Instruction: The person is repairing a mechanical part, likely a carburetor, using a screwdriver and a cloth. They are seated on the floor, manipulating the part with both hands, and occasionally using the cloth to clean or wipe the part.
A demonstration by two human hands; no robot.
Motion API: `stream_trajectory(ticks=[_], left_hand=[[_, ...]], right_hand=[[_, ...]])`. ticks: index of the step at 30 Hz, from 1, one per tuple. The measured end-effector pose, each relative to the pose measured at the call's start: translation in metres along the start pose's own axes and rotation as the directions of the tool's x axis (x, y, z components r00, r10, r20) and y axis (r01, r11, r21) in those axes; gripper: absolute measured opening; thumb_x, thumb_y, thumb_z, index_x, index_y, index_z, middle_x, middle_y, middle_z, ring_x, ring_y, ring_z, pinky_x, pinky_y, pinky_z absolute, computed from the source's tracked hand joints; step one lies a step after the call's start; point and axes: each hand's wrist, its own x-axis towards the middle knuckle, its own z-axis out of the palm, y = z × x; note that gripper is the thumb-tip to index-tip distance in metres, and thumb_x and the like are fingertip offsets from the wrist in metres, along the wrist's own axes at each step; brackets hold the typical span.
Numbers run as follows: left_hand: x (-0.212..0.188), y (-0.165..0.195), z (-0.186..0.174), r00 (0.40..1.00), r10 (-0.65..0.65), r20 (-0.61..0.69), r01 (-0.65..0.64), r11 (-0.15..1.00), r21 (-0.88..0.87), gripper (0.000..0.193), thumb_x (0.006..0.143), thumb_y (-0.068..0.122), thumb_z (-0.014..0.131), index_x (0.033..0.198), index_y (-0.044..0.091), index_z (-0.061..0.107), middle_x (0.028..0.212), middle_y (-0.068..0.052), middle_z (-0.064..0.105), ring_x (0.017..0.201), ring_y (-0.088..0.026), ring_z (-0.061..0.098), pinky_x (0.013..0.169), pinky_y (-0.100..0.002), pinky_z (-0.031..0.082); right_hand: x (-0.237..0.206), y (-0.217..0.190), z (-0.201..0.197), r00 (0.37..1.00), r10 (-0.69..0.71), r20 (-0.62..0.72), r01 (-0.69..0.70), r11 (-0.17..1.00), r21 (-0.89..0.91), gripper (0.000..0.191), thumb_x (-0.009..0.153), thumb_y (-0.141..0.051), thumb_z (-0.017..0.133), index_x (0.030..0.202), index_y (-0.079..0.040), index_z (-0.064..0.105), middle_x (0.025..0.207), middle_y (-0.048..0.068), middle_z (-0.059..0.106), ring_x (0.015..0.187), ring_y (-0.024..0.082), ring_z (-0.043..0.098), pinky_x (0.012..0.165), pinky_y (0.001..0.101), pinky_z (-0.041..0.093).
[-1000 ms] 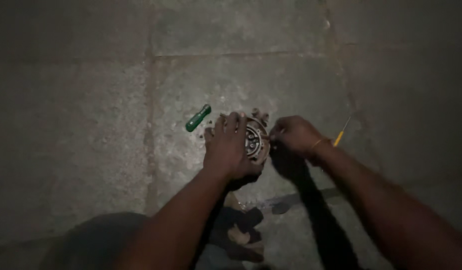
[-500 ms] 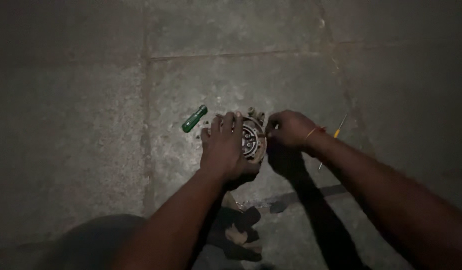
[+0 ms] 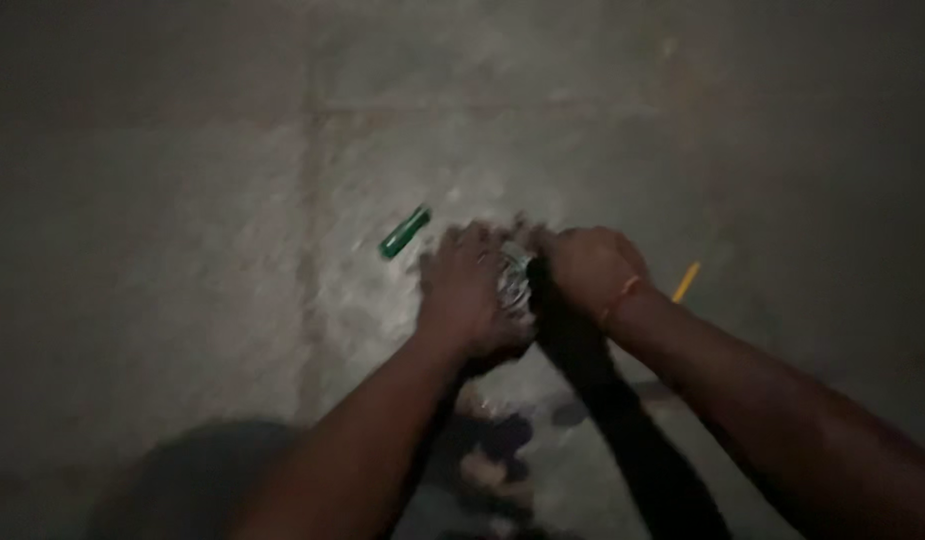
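I see the round metal part (image 3: 512, 282) lying on the stone floor (image 3: 182, 200), both hands on it. My left hand (image 3: 469, 290) lies over its left side, fingers curled around it; my right hand (image 3: 587, 268) grips its right edge, clenched. A green tool (image 3: 403, 232) lies left of the part, a yellow stick (image 3: 686, 282) right of it

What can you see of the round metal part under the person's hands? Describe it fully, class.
The round metal part lies on the stone floor, mostly hidden and blurred. Only a shiny, silvery sliver shows between the hands. The left hand covers its left side from above; the right hand presses at its right edge. Its finer parts cannot be made out.
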Motion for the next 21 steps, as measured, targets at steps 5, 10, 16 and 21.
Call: stream_trajectory(ticks=[5, 10, 16, 21], left_hand=[[0.002, 0.002, -0.001, 0.997, -0.032, 0.064, 0.031, 0.999, 0.022, 0.118, 0.062, 0.052, 0.085, 0.157, 0.007, 0.031, 0.16, -0.017, 0.031, 0.147, -0.045, 0.025, 0.114, -0.067, 0.022], [0.004, 0.004, -0.009, 0.996, -0.007, 0.084, 0.006, 1.0, 0.015, 0.12, 0.062, 0.06, 0.085, 0.153, 0.005, 0.03, 0.158, -0.019, 0.028, 0.146, -0.046, 0.023, 0.112, -0.069, 0.023], [0.0, 0.008, -0.016, 0.996, -0.04, 0.083, 0.039, 0.999, 0.007, 0.122, 0.058, 0.056, 0.085, 0.155, 0.005, 0.03, 0.158, -0.017, 0.033, 0.148, -0.043, 0.026, 0.113, -0.067, 0.026], [-0.003, 0.006, -0.014, 1.0, -0.013, 0.026, 0.013, 1.0, 0.006, 0.126, 0.055, 0.053, 0.087, 0.156, 0.004, 0.029, 0.159, -0.019, 0.031, 0.146, -0.044, 0.026, 0.111, -0.067, 0.026]], right_hand=[[-0.021, -0.025, 0.012, 0.986, 0.127, -0.11, -0.102, 0.973, 0.209, 0.032, 0.086, -0.025, 0.071, 0.111, -0.005, 0.073, 0.097, 0.019, 0.075, 0.091, 0.041, 0.072, 0.081, 0.0498, 0.056], [-0.013, 0.011, -0.007, 0.98, 0.195, 0.046, -0.197, 0.892, 0.407, 0.032, 0.083, -0.031, 0.077, 0.101, -0.006, 0.076, 0.101, 0.02, 0.073, 0.094, 0.04, 0.07, 0.084, 0.0484, 0.054], [-0.031, -0.014, 0.003, 0.933, 0.292, -0.209, -0.19, 0.896, 0.403, 0.031, 0.087, -0.03, 0.07, 0.107, -0.007, 0.07, 0.096, 0.019, 0.075, 0.091, 0.042, 0.07, 0.079, 0.0527, 0.054], [-0.027, -0.035, 0.017, 0.962, 0.225, -0.153, -0.185, 0.952, 0.243, 0.029, 0.09, -0.027, 0.064, 0.113, -0.01, 0.067, 0.092, 0.021, 0.074, 0.088, 0.043, 0.071, 0.078, 0.0541, 0.054]])
